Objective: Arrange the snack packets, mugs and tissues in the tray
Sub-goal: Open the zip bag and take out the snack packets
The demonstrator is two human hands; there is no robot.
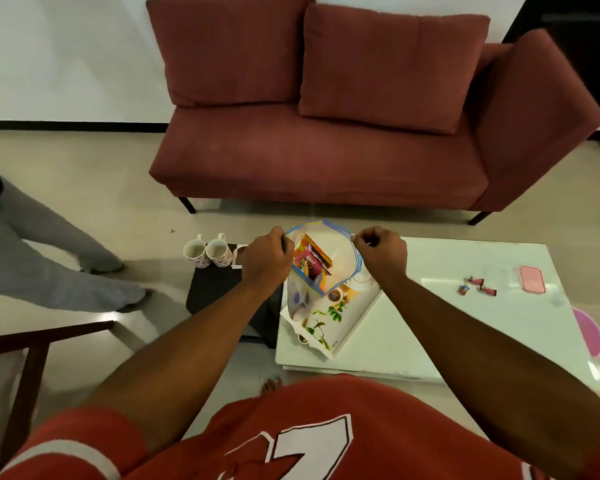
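Observation:
A clear zip bag (340,252) with a blue rim hangs open above the white tray (329,323), which has a leaf-and-cup print. Inside the bag are orange and pink snack packets (310,259). My left hand (265,259) is closed on the bag's left rim and my right hand (381,254) on its right rim, holding the mouth apart. Two floral mugs (207,252) stand side by side on a dark low stool (215,289) to the left. I cannot pick out any tissues.
The tray lies on a white glossy table (465,306) with small red candy wrappers (477,285), a pink case (532,278) and a pink disc (587,332). A red sofa (326,133) stands behind. Another person's legs (49,258) are at left, a wooden chair (25,358) near me.

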